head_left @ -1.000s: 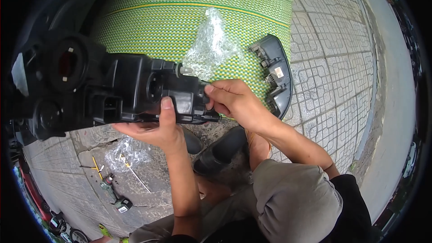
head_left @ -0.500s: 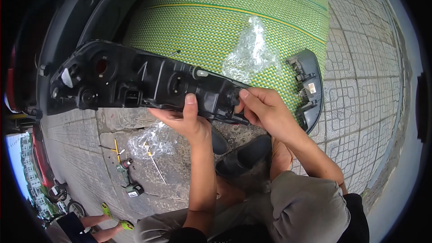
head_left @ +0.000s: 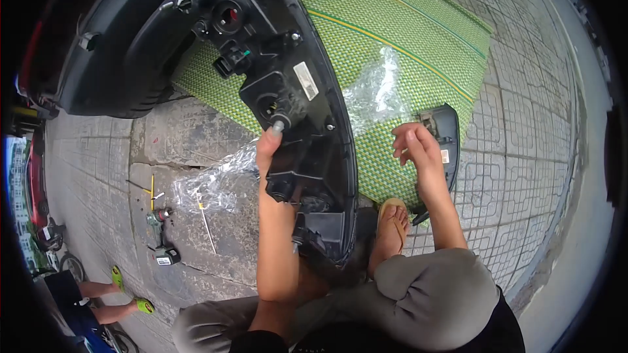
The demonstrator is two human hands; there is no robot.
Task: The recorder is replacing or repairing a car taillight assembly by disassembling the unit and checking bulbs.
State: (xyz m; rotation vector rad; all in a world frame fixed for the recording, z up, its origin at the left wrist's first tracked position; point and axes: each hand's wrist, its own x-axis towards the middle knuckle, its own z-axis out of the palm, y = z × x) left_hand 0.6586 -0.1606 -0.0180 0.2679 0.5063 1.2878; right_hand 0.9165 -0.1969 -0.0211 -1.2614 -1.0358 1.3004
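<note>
My left hand [head_left: 267,149] grips a long black car tail light [head_left: 306,147], its back side facing me. The light stands nearly upright in view, with round sockets, a connector and a white label on its back. The thumb lies over the back near a socket; the other fingers are hidden behind the housing. To the right, my right hand [head_left: 420,151] hangs free with loosely bent fingers apart. Just beyond that hand, a second dark lamp unit [head_left: 447,124] rests on the green woven mat [head_left: 418,52], partly hidden by my right hand and forearm.
Crumpled clear plastic [head_left: 381,88] lies on the mat, more plastic [head_left: 219,186] on the pavement. A cordless drill [head_left: 159,235], a screwdriver [head_left: 207,225] and a yellow-handled tool [head_left: 152,187] lie at left. Dark car bodywork [head_left: 108,59] fills the upper left. Another person's legs [head_left: 104,301] show lower left.
The tail light has swung from lying crosswise to nearly upright in my left hand. My right hand has let go of its end and moved right, away from it.
</note>
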